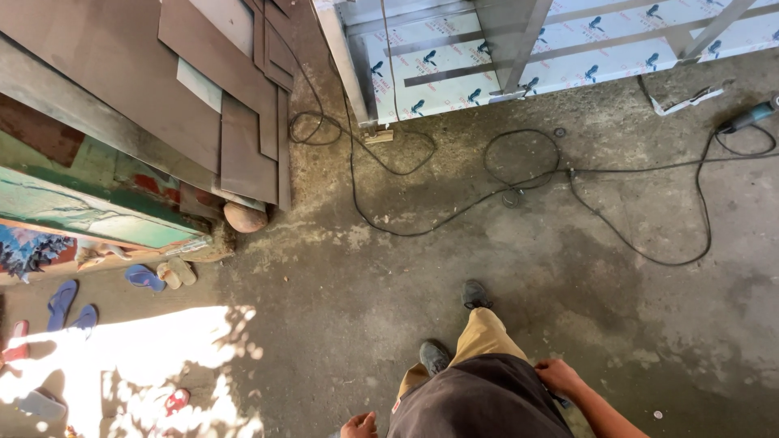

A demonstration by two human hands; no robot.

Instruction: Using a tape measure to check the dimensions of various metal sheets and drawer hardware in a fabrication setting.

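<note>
Both hands hang empty at the person's sides: the right hand (558,376) rests on the edge of the dark shirt (479,401), fingers loosely together, and the left hand (359,425) is half curled at the lower edge of view. Black cables (454,212) lie on the concrete floor (487,276) ahead, well apart from them, before a steel cabinet (454,57).

Stained concrete floor (454,268). Black cables (519,182) loop across it. Steel frame (519,49), film-wrapped, top centre. Brown sheets (235,122) lean at upper left; round stone (244,216) at their foot. Blue sandals (69,304) at left. Sun patch (154,349) lower left. Grinder (751,116) far right.
</note>
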